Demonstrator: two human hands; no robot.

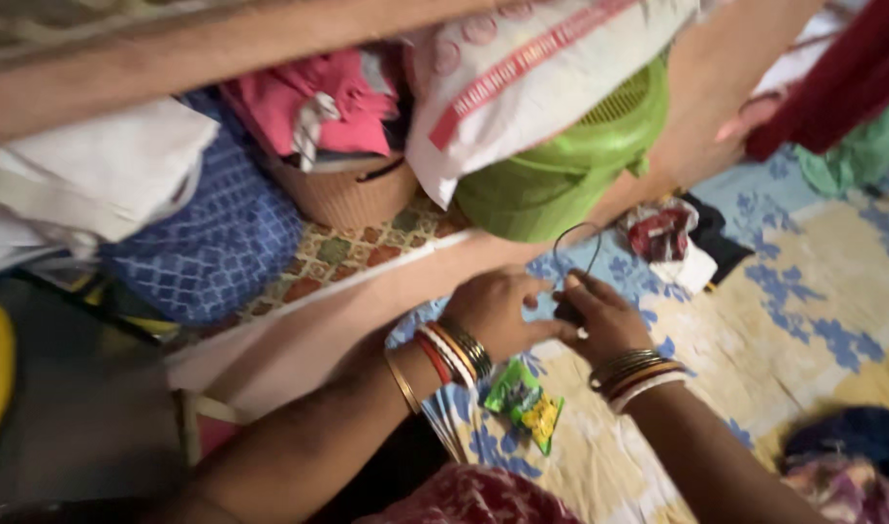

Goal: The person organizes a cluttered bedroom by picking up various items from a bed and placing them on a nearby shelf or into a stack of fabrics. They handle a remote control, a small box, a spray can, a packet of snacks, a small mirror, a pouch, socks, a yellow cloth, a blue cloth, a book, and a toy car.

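My left hand and my right hand meet over a floral yellow and blue sheet. Together they pinch a small dark object, from which a thin black wire loop rises. Both wrists wear several bangles. A small green and yellow packet lies on the sheet just below my hands.
A green plastic basket under a white printed sack stands behind my hands. A woven basket with pink cloth, a blue patterned bundle and white cloth fill the left. A red and white wrapper lies right. Another person's hand shows top right.
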